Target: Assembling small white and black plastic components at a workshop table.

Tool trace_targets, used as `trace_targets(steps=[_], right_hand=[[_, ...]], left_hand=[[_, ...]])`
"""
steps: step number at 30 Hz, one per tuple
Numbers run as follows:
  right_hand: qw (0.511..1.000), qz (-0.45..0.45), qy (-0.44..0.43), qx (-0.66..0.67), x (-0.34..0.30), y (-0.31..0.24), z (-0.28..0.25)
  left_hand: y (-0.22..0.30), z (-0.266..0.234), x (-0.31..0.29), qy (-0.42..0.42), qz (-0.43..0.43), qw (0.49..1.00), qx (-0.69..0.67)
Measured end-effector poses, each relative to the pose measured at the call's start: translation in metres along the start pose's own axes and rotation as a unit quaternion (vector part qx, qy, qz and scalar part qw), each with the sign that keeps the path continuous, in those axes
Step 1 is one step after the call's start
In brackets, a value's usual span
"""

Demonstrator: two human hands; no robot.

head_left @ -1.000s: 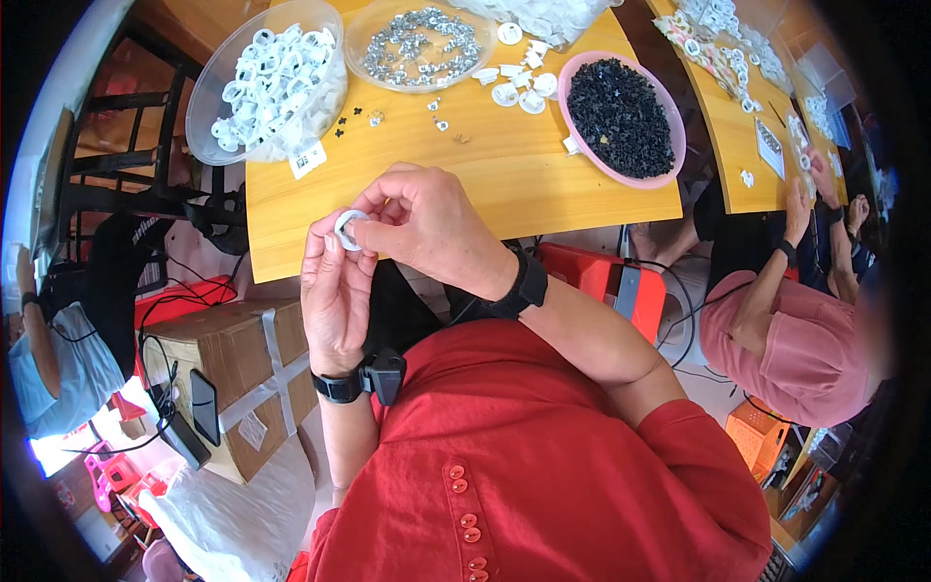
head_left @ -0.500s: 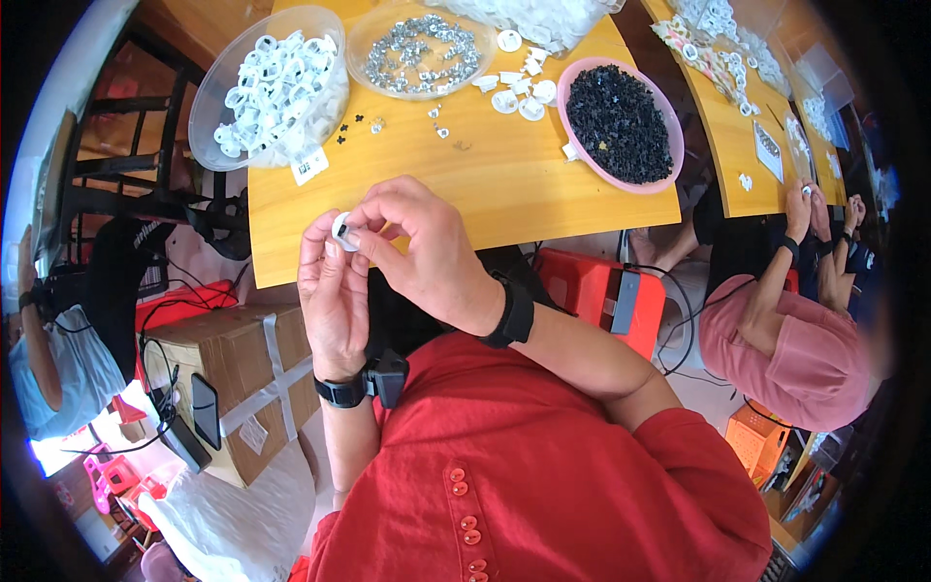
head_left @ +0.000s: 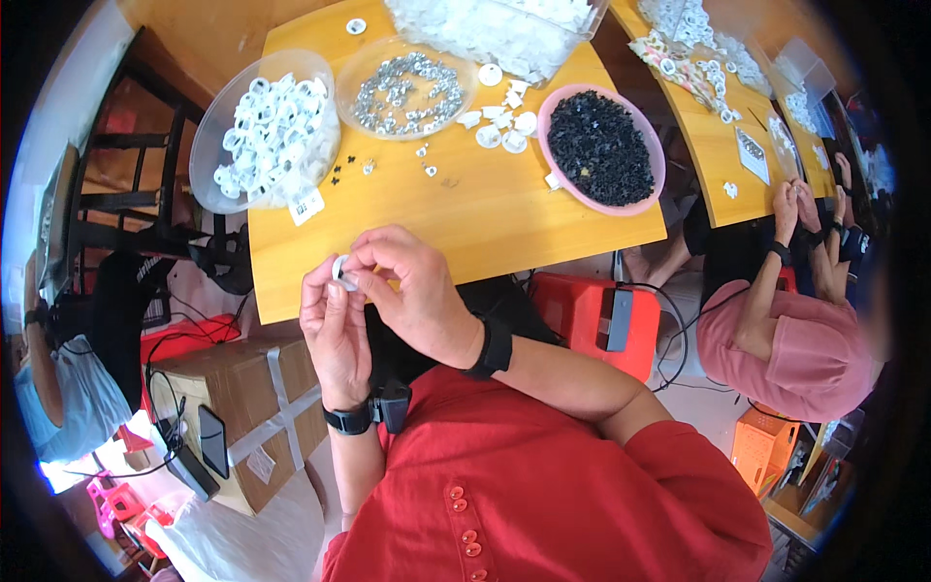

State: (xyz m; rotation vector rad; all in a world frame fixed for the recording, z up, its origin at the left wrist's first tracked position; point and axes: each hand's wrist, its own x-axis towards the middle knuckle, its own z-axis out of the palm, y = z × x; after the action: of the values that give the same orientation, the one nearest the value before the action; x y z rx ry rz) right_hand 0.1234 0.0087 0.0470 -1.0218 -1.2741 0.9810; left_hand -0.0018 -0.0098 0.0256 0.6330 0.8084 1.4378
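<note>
Just past the table's near edge, my left hand point(head_left: 333, 335) pinches a small white round plastic part point(head_left: 340, 271) between thumb and fingers. My right hand point(head_left: 412, 291) comes across from the right, its thumb and forefinger closed on the same part's right side. A dark spot shows on the part near the right fingertips; its detail is too small to make out. Ahead of the hands stands a clear bowl point(head_left: 206, 175) with many white ring-shaped plastic parts point(head_left: 276, 126). Beside it is a shallow clear dish point(head_left: 346, 113) of small shiny metal pieces point(head_left: 393, 92).
A pink tray point(head_left: 659, 179) of tiny black pieces point(head_left: 596, 145) sits right on the wooden table point(head_left: 388, 199). Loose white caps point(head_left: 514, 141) and a large clear bag point(head_left: 504, 39) lie nearby. Left is a cardboard box point(head_left: 301, 378) with a phone point(head_left: 212, 438); right, a red stool point(head_left: 572, 310) and other people.
The view has shifted, so the table and both hands appear lower. Both hands keep hold of the white part, which has turned slightly, with less of its dark spot showing.
</note>
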Motion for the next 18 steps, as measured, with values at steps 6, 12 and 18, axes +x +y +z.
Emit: trace_targets(steps=[6,12,18], right_hand=[[1.000,0.006,0.001,-0.026,0.000,0.009,-0.004],[0.999,0.044,-0.026,-0.013,0.002,0.014,-0.022],[0.978,-0.006,0.016,-0.206,0.015,0.041,-0.090]], left_hand=[[-0.006,-0.001,0.002,-0.016,-0.002,0.999,0.029],[-0.001,0.015,0.012,-0.004,-0.029,0.995,0.099],[0.072,0.050,0.073,-0.019,0.070,0.994,0.081]])
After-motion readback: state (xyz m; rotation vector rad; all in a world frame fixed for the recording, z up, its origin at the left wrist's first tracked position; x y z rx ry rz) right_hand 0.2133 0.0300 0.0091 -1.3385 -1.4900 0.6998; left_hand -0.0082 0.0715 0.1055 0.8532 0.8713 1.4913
